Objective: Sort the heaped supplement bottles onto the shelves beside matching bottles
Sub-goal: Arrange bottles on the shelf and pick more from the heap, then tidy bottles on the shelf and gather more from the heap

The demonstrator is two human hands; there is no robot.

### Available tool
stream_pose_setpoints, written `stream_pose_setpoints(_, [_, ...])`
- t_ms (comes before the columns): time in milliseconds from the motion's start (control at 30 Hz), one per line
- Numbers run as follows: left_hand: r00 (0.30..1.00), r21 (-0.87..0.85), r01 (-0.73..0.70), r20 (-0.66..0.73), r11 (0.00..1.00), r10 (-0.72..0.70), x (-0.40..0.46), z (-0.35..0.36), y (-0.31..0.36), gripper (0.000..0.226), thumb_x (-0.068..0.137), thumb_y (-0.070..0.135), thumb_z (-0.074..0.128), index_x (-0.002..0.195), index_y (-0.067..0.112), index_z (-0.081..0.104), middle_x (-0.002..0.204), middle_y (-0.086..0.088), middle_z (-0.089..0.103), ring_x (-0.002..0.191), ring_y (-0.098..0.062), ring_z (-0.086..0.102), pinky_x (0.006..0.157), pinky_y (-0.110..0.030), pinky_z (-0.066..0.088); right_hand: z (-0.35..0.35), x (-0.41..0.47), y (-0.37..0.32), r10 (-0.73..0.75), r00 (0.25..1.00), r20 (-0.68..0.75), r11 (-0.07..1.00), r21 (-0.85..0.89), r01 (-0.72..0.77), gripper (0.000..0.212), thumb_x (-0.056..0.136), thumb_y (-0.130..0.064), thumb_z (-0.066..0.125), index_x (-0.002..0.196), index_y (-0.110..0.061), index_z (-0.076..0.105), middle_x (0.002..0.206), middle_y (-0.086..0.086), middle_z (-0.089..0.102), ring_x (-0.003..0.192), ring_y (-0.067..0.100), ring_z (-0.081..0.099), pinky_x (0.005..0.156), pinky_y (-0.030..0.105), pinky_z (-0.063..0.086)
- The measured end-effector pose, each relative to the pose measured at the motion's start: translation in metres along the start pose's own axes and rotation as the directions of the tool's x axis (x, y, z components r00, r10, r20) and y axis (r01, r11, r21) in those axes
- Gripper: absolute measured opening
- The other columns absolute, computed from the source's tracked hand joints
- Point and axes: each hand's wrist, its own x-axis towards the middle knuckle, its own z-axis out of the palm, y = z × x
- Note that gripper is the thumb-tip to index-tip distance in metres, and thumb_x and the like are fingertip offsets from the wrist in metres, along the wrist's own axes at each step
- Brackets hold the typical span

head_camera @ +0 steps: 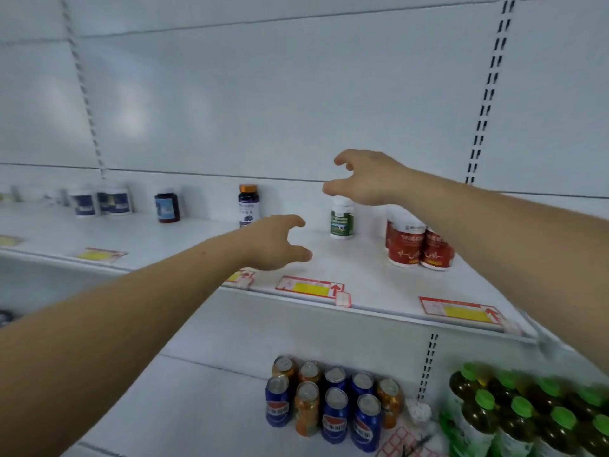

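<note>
A white shelf (369,275) carries supplement bottles. A green-labelled white bottle (342,222) stands upright at the middle. My right hand (365,178) hovers just above its cap, fingers spread, holding nothing. My left hand (278,242) is open over the shelf, left of that bottle and in front of a purple bottle with an orange cap (248,204). Three red-labelled white bottles (417,245) stand to the right. Further left are a dark red bottle (167,206) and dark blue-labelled jars (102,201).
Red and yellow price tags (309,286) line the shelf's front edge. On the lower shelf stand several blue and orange soda cans (333,405) and green-capped drink bottles (527,413). Slotted uprights (487,94) run up the back panel.
</note>
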Motion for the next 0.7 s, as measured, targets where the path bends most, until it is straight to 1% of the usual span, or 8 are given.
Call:
stream_pose_setpoints(100, [0.996,0.047,0.081,-0.042,0.996,-0.079,-0.049,-0.027,-0.071,0.068,0.087,0.048,0.059,0.146,0.028,0.03,0.153,0.002,0.029,0.134,-0.019,0.036,0.107,-0.03,0.029,0.04,0.015,-0.082,-0.118,0.992,0.047,0.993,0.009,0.118,0.07,0.084,-0.054,0.059,0.143,-0.024,0.038,0.145,0.002,0.043,0.13,0.022,0.043,0.097,0.029,0.035])
stream_pose_setpoints(233, [0.972,0.077,0.229,-0.08,0.97,-0.223,-0.128,-0.064,-0.176,0.066,0.088,0.046,0.059,0.145,0.027,0.031,0.152,0.003,0.03,0.135,-0.018,0.035,0.107,-0.03,0.028,0.101,0.026,-0.216,-0.279,0.953,0.121,0.96,0.066,0.272,0.068,0.086,-0.052,0.058,0.144,-0.024,0.038,0.146,0.002,0.043,0.129,0.022,0.043,0.098,0.03,0.036])
stream_pose_setpoints(300, [0.949,0.064,0.311,-0.083,0.948,-0.306,-0.173,-0.079,-0.236,0.065,0.088,0.044,0.06,0.144,0.027,0.032,0.152,0.002,0.031,0.135,-0.019,0.035,0.107,-0.031,0.029,0.137,0.029,-0.29,-0.357,0.92,0.163,0.933,0.103,0.344,0.067,0.086,-0.052,0.059,0.142,-0.023,0.04,0.144,0.002,0.045,0.127,0.023,0.044,0.097,0.031,0.037])
stream_pose_setpoints(367, [0.923,0.055,0.384,-0.057,0.922,-0.381,-0.204,-0.08,-0.28,0.065,0.088,0.044,0.06,0.144,0.026,0.032,0.151,0.001,0.034,0.132,-0.019,0.039,0.106,-0.03,0.03,0.165,0.028,-0.343,-0.421,0.888,0.183,0.906,0.128,0.403,0.065,0.086,-0.053,0.058,0.141,-0.022,0.041,0.144,0.002,0.045,0.127,0.023,0.045,0.095,0.031,0.037])
stream_pose_setpoints(467, [0.86,0.039,0.509,0.0,0.86,-0.51,-0.258,-0.079,-0.361,0.067,0.088,0.046,0.059,0.145,0.025,0.031,0.15,0.0,0.035,0.131,-0.02,0.041,0.104,-0.029,0.032,0.219,0.019,-0.438,-0.535,0.81,0.24,0.842,0.228,0.489,0.065,0.087,-0.052,0.057,0.143,-0.024,0.039,0.146,0.003,0.043,0.128,0.024,0.045,0.099,0.033,0.038])
stream_pose_setpoints(533, [0.812,0.012,0.582,0.041,0.813,-0.582,-0.284,-0.072,-0.411,0.068,0.087,0.046,0.06,0.145,0.025,0.031,0.15,-0.001,0.035,0.131,-0.021,0.04,0.103,-0.029,0.034,0.258,0.013,-0.485,-0.591,0.741,0.318,0.806,0.273,0.526,0.064,0.089,-0.049,0.057,0.144,-0.024,0.038,0.147,0.005,0.043,0.128,0.025,0.045,0.101,0.035,0.039])
stream_pose_setpoints(600, [0.774,-0.007,0.632,0.067,0.775,-0.63,-0.3,-0.063,-0.456,0.068,0.087,0.046,0.061,0.145,0.025,0.032,0.15,-0.002,0.036,0.13,-0.021,0.042,0.103,-0.029,0.035,0.302,0.011,-0.519,-0.603,0.688,0.405,0.797,0.27,0.54,0.062,0.089,-0.048,0.057,0.143,-0.023,0.038,0.144,0.006,0.045,0.124,0.026,0.048,0.101,0.036,0.041])
stream_pose_setpoints(700, [0.746,-0.012,0.664,0.083,0.747,-0.661,-0.306,-0.049,-0.519,0.067,0.088,0.045,0.06,0.145,0.022,0.032,0.149,-0.002,0.035,0.132,-0.02,0.039,0.107,-0.031,0.034,0.367,0.027,-0.548,-0.582,0.657,0.479,0.806,0.23,0.545,0.058,0.088,-0.048,0.057,0.14,-0.025,0.043,0.138,0.006,0.05,0.117,0.026,0.051,0.092,0.034,0.044])
